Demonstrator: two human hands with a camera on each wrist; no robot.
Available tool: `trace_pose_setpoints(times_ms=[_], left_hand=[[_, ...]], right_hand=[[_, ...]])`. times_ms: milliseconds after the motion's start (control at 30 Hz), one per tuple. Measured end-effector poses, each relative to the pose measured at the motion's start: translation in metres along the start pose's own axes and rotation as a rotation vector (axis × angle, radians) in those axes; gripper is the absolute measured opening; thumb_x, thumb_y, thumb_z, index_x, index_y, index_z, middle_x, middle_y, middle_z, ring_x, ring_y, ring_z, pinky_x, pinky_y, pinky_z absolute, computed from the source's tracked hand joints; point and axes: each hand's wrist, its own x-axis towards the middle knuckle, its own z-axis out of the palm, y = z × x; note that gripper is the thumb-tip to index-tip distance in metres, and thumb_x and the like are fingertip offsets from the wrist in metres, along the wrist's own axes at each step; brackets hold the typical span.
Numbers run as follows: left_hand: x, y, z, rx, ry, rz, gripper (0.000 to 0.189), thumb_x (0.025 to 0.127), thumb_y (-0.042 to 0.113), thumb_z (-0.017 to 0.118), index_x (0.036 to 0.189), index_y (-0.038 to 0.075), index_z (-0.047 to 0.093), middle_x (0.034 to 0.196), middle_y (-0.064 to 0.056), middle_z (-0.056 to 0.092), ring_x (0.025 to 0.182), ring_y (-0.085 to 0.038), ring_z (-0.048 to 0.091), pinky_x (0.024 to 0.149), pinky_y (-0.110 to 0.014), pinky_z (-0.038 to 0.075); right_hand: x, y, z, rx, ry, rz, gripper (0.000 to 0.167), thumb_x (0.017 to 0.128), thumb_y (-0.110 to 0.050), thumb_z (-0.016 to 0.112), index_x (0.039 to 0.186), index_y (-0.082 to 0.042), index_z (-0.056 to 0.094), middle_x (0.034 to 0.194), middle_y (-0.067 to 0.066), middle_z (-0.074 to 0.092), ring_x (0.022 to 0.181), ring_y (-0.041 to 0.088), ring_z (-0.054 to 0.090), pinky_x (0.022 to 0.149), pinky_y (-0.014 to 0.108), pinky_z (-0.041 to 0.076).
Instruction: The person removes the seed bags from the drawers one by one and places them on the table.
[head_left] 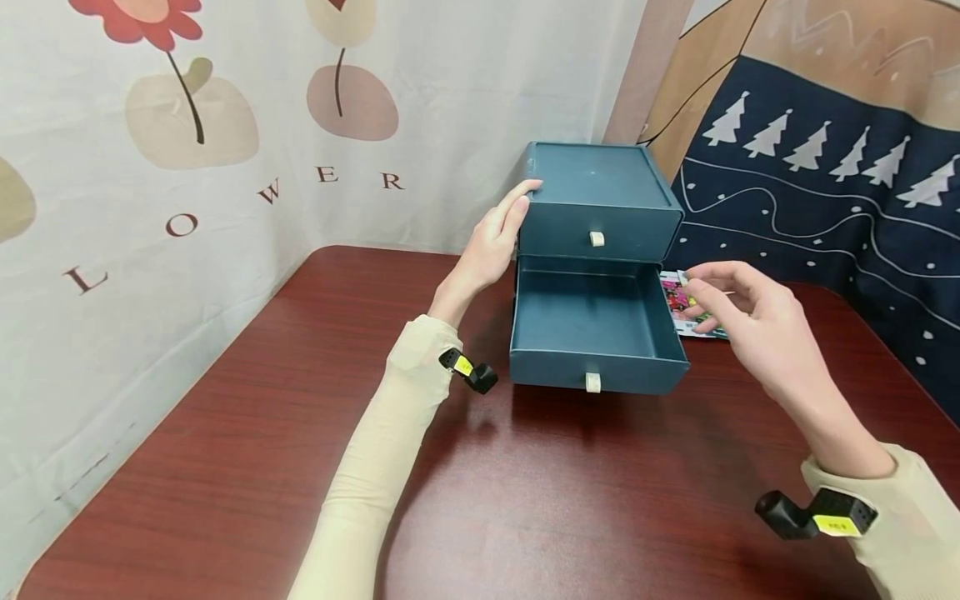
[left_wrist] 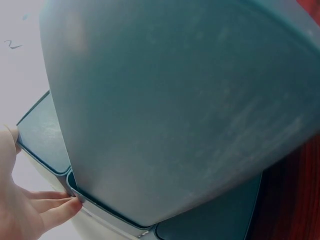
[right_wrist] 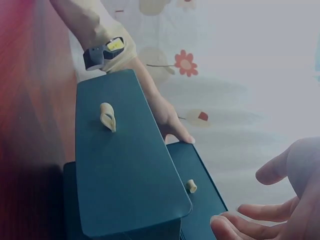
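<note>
A dark teal two-drawer box stands on the table. Its lower drawer is pulled out, with the inner floor showing; the upper one is pushed in. Both fronts carry a small cream pull tab. My left hand rests along the box's left side, fingers extended and fingertips at the top edge. To the right of the drawer, my right hand hovers with loosely bent fingers, thumb apart from them, and nothing between them. Behind those fingers lies a colourful printed packet, partly hidden by hand and drawer.
The reddish-brown wooden table extends around the box. A white curtain with flower prints hangs behind and to the left. Navy cloth with white trees hangs at the right. Each sleeve cuff bears a small black camera.
</note>
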Motion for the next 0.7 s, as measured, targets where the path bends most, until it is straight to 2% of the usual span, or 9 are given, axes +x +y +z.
trace_pose_setpoints(times_ms=[267, 433, 700], left_hand=[[0.0, 0.001, 0.0, 0.004, 0.002, 0.003, 0.047, 0.112, 0.039, 0.031, 0.154, 0.022, 0.042, 0.061, -0.009, 0.035, 0.054, -0.028, 0.041, 0.064, -0.034, 0.04], [-0.001, 0.002, 0.0, 0.005, 0.003, 0.005, 0.046, 0.112, 0.039, 0.031, 0.154, 0.023, 0.043, 0.061, -0.009, 0.036, 0.055, -0.028, 0.041, 0.064, -0.034, 0.04], [-0.001, 0.002, 0.0, 0.0, 0.002, 0.005, 0.046, 0.112, 0.039, 0.031, 0.154, 0.022, 0.042, 0.06, -0.008, 0.034, 0.053, -0.028, 0.039, 0.061, -0.035, 0.038]], right_hand=[[-0.005, -0.006, 0.003, 0.067, -0.028, -0.028, 0.036, 0.104, -0.036, 0.058, 0.131, -0.012, 0.062, 0.098, -0.011, 0.069, 0.077, 0.006, 0.068, 0.068, 0.017, 0.053], [-0.006, -0.007, 0.002, 0.077, -0.051, -0.048, 0.037, 0.104, -0.032, 0.058, 0.132, -0.008, 0.061, 0.1, -0.002, 0.07, 0.076, 0.008, 0.068, 0.067, 0.018, 0.053], [-0.011, -0.01, 0.003, 0.052, -0.081, -0.055, 0.038, 0.105, -0.035, 0.057, 0.131, -0.008, 0.063, 0.101, 0.003, 0.07, 0.072, 0.013, 0.069, 0.067, 0.018, 0.053]])
